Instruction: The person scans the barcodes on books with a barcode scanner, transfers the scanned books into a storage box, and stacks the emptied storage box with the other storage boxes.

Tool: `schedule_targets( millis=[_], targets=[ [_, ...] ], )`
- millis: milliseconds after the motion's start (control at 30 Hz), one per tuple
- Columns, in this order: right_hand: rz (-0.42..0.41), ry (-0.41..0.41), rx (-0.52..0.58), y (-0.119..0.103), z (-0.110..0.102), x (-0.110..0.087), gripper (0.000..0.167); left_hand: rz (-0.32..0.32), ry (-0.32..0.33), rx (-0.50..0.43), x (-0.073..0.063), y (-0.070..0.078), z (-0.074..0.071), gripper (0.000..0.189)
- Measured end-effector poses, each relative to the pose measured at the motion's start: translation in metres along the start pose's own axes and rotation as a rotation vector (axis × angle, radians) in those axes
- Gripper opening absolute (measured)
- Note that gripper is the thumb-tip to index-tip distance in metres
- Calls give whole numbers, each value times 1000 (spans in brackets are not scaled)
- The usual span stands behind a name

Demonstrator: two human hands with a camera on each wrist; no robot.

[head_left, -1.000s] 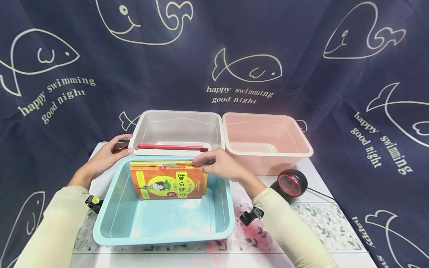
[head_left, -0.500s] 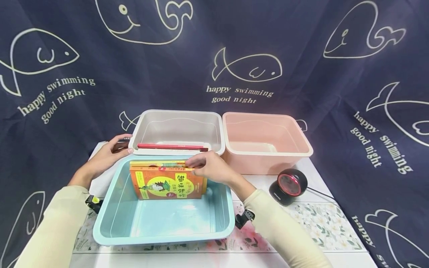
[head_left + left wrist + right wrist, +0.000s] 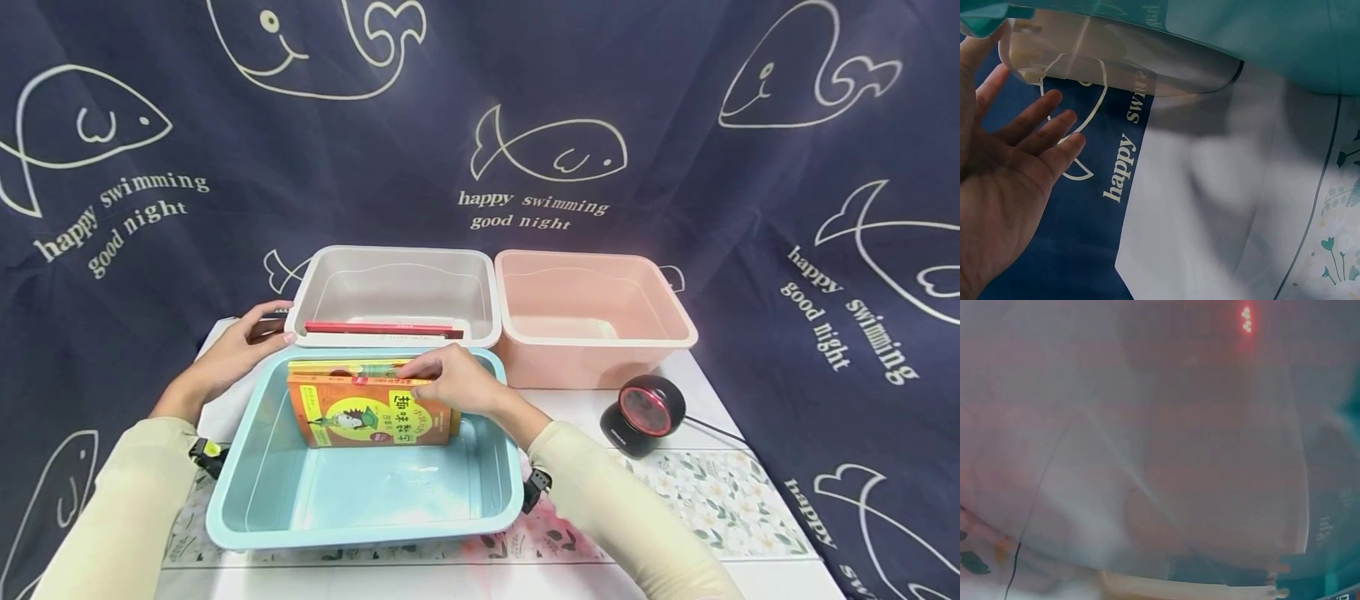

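Note:
Several thin paperback books stand on edge at the back of the light blue bin (image 3: 382, 529). The front one is an orange book (image 3: 330, 410) with Chinese lettering and a cartoon figure; yellow books (image 3: 318, 367) are behind it. My right hand (image 3: 465, 383) pinches the orange book's top edge toward its right side, with the index finger behind it and the thumb in front. My left hand (image 3: 232, 358) touches the left front corner of the grey bin (image 3: 405, 275); in the left wrist view its fingers (image 3: 1047, 134) are spread and fairly straight. The right wrist view is blurred and shows no fingers.
Inside the grey bin, a red book (image 3: 382, 329) stands near the front wall. A pink bin (image 3: 592, 362) adjoins it on the right. In front of that sits a black round device (image 3: 643, 412) with a red glow and a cable. A dark fish-print curtain (image 3: 360, 167) hangs behind.
My right hand has slid left along the tops of the books, and its fingers now part the orange book from those behind. My left hand has stayed at the grey bin's corner.

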State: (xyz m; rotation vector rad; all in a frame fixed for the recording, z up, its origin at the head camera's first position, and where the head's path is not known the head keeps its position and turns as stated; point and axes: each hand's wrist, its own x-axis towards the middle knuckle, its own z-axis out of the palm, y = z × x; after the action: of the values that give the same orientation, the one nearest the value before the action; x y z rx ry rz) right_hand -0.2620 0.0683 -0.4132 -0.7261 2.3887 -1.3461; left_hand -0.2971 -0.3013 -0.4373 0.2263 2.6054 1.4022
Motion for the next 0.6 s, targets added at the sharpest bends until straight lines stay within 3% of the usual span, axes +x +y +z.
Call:
schedule_targets(
  millis=[300, 600],
  targets=[
    [39, -31, -62, -1, 2, 4, 31, 5, 1, 2, 1, 0, -1, 79],
    [11, -80, -106, 2, 3, 8, 32, 5, 5, 15, 1, -3, -1, 78]
  ],
)
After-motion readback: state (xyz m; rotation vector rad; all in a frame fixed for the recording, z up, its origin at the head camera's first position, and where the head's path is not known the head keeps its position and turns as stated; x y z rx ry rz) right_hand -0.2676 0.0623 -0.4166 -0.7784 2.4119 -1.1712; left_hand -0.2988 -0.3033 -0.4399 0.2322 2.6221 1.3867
